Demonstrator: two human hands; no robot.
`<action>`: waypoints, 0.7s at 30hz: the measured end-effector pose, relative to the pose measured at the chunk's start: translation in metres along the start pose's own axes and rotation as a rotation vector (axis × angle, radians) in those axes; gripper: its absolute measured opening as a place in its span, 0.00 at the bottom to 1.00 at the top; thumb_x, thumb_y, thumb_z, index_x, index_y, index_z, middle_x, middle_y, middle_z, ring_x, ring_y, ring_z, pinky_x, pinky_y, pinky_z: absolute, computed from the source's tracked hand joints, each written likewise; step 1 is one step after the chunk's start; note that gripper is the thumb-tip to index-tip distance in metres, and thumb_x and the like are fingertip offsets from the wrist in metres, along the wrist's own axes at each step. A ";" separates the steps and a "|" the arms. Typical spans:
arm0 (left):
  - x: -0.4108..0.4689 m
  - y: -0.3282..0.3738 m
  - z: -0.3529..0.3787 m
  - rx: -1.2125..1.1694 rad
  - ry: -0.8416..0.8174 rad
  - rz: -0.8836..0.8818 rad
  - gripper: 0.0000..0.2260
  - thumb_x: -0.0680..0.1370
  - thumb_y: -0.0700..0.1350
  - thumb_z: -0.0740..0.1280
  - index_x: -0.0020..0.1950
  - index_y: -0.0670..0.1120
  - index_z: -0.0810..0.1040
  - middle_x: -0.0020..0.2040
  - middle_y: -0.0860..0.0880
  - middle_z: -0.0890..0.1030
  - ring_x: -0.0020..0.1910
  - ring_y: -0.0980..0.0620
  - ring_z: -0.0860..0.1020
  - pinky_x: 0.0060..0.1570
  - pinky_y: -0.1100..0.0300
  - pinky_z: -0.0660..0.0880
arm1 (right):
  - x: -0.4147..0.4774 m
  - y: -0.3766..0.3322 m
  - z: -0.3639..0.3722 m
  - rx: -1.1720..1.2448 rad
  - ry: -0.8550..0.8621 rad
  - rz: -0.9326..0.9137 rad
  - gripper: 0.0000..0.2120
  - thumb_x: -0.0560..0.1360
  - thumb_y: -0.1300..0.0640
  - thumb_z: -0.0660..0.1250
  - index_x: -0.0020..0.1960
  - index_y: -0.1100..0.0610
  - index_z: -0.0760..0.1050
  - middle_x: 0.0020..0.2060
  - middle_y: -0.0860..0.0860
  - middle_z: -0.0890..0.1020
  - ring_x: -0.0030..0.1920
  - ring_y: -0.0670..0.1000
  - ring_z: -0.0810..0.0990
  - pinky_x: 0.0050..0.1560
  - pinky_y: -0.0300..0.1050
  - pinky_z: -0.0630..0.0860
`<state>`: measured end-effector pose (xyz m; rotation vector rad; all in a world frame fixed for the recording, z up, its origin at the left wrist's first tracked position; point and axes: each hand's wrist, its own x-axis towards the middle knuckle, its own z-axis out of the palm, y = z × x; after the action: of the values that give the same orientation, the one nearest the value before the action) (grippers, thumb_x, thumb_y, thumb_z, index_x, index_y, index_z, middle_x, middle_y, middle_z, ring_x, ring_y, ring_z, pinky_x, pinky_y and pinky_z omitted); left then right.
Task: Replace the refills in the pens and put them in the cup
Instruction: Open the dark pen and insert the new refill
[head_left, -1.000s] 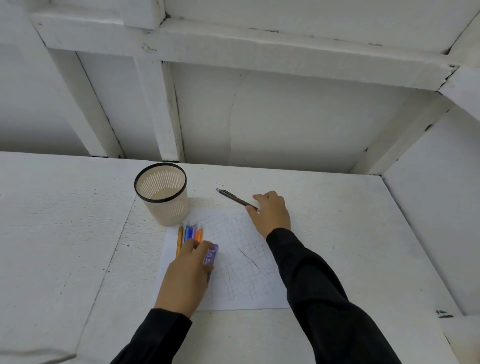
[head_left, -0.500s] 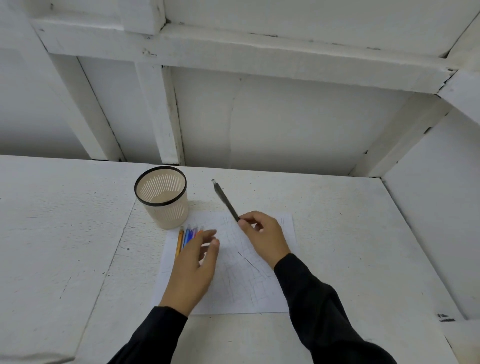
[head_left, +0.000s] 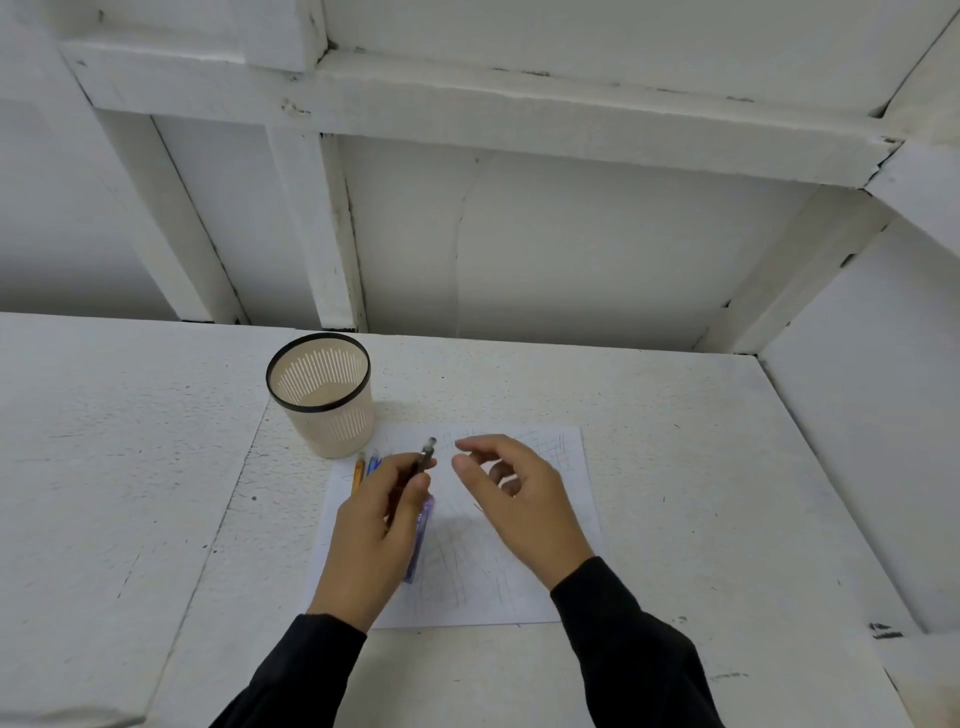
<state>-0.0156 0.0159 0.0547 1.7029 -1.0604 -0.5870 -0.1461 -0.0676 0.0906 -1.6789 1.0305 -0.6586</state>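
My left hand (head_left: 382, 525) grips a dark pen (head_left: 425, 457) whose tip pokes up past my fingers. Just to its right hovers my right hand (head_left: 511, 501), its fingers loosely spread and holding nothing. A beige slotted cup (head_left: 324, 402) with a black rim stands upright behind the left hand; I see no pens in it. An orange pen (head_left: 357, 473) and blue pens (head_left: 373, 462) lie on the scribbled paper sheet (head_left: 545, 587), mostly hidden by my left hand. A purple packet of refills (head_left: 420, 540) lies under that hand.
A white tabletop (head_left: 130, 493) with a seam running down its left part. A white wall with beams rises behind, and a white side panel (head_left: 872, 441) closes off the right.
The dark pen has passed from my right hand to my left hand. My right hand has let go and opened. Both hands moved closer together over the paper.
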 end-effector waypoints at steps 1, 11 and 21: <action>-0.001 -0.001 -0.001 0.056 -0.013 0.044 0.07 0.78 0.53 0.59 0.54 0.60 0.74 0.46 0.60 0.80 0.48 0.60 0.78 0.48 0.68 0.73 | 0.002 -0.004 -0.001 0.003 0.014 -0.040 0.09 0.75 0.49 0.68 0.55 0.46 0.79 0.45 0.41 0.80 0.40 0.41 0.75 0.41 0.32 0.71; -0.002 -0.007 -0.005 0.290 -0.044 0.221 0.10 0.79 0.54 0.61 0.55 0.53 0.78 0.44 0.67 0.74 0.43 0.61 0.75 0.42 0.72 0.68 | 0.009 -0.007 0.002 -0.159 0.001 -0.155 0.04 0.76 0.60 0.66 0.43 0.57 0.78 0.36 0.44 0.78 0.39 0.41 0.75 0.40 0.29 0.69; -0.008 -0.031 -0.023 0.362 -0.044 0.118 0.16 0.78 0.56 0.59 0.57 0.49 0.79 0.46 0.56 0.79 0.43 0.54 0.77 0.43 0.65 0.73 | 0.023 0.004 -0.025 -0.075 0.348 -0.042 0.05 0.78 0.60 0.62 0.46 0.55 0.75 0.41 0.44 0.78 0.42 0.42 0.75 0.42 0.28 0.71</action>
<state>0.0104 0.0373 0.0342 1.9262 -1.3510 -0.3738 -0.1571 -0.1002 0.0937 -1.6898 1.2790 -0.9743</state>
